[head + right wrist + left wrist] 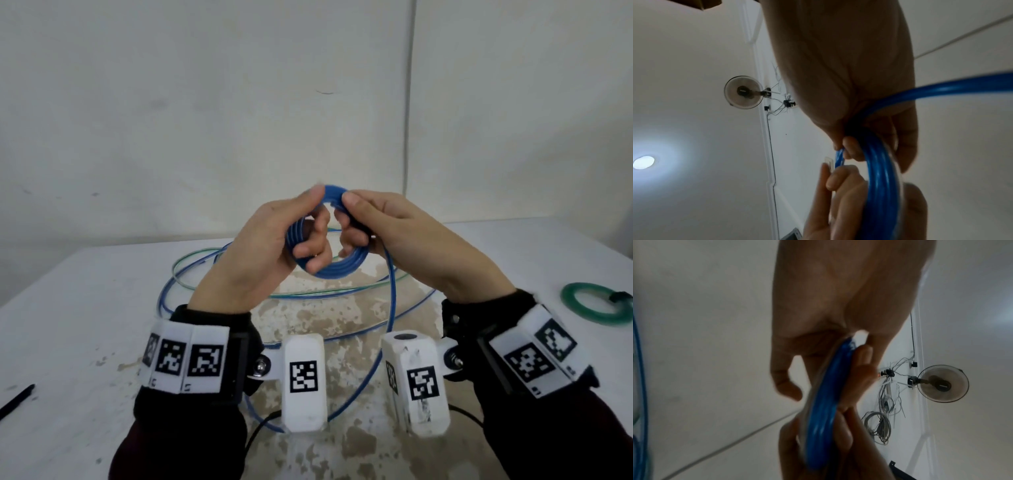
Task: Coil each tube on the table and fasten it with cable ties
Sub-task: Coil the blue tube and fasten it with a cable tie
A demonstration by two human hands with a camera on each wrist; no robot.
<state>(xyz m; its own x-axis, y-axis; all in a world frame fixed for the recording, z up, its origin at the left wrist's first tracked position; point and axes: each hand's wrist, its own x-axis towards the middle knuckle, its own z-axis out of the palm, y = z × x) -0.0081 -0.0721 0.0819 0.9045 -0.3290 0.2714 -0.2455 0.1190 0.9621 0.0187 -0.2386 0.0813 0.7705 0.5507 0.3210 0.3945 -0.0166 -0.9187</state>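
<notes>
Both hands hold a small coil of blue tube (337,266) raised above the table. My left hand (274,246) grips the coil's left side, fingers curled through its middle. My right hand (394,236) pinches the top right of the coil, and the loose blue tube (390,308) runs out under its palm and down to the table. In the left wrist view the blue coil (824,410) shows edge-on between the fingers. In the right wrist view the blue coil (881,186) passes through the right hand's grip, with the left hand's fingers below.
Loose blue and green-tinted clear tubes (219,274) lie in wide loops on the white table (85,308). A coiled green tube (596,308) with a black tie lies at the right. A black cable tie (17,399) lies at the left edge.
</notes>
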